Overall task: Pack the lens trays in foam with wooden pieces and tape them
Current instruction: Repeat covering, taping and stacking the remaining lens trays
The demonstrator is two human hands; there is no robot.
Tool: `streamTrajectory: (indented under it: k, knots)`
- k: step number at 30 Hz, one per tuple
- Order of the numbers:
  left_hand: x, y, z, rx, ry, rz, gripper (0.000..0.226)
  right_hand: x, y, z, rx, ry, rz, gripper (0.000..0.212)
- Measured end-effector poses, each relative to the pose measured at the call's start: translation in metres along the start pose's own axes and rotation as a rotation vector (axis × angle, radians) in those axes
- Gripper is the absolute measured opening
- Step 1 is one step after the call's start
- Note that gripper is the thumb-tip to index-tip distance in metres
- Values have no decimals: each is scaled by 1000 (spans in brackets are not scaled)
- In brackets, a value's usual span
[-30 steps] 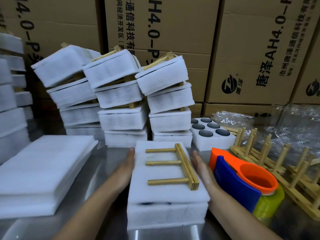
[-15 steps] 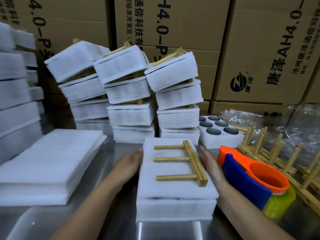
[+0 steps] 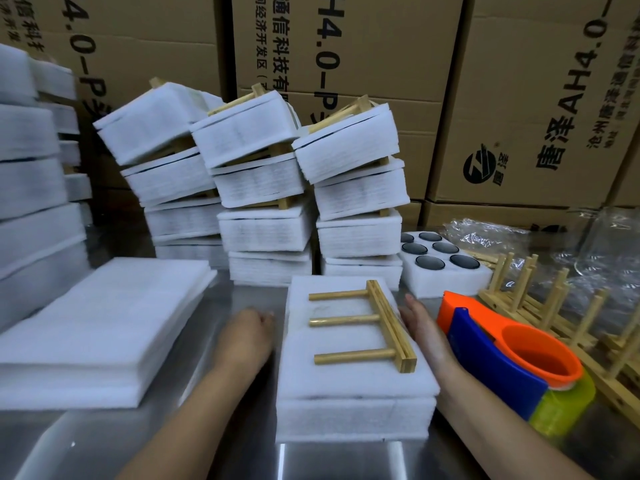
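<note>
On the steel table (image 3: pixel 221 452), dead centre, sits one white foam pack (image 3: pixel 349 386), two slabs deep, with one wooden piece (image 3: pixel 388 323) flat on top: a bar with three pegs pointing left. My left hand (image 3: pixel 247 332) is just beside the pack's left edge, fingers curled under, gripping nothing. My right hand (image 3: pixel 420 323) lies along the right edge, fingers straight and together against the foam. One orange and blue tape dispenser (image 3: pixel 502 358) stands just right of that wrist. Behind it, one foam lens tray (image 3: pixel 446 275) shows six dark lenses. Three stacks of wrapped bundles (image 3: pixel 266 188) stand at the back, four in each by my count. One pile of flat foam sheets (image 3: pixel 104 323) lies left; wooden racks (image 3: pixel 554 306) lie right. Cardboard boxes (image 3: pixel 554 98) read "唐泽AH4.0" and "通信科技有"
</note>
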State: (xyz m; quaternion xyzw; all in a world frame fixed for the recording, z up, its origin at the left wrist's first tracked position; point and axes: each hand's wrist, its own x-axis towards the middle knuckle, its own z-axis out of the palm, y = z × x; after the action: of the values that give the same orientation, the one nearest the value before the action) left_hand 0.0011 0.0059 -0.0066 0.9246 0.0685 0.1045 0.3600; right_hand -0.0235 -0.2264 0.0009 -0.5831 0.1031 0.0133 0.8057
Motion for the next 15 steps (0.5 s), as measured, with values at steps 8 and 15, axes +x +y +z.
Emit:
streamTrajectory:
  k: [8,15]
  knots:
    - [-15,8,15,526,-17,121,18,-4,2,6,-90,170,-67,27]
    - [-16,6,13,189,-19,177,11,-5,1,9,17,113,-92,21]
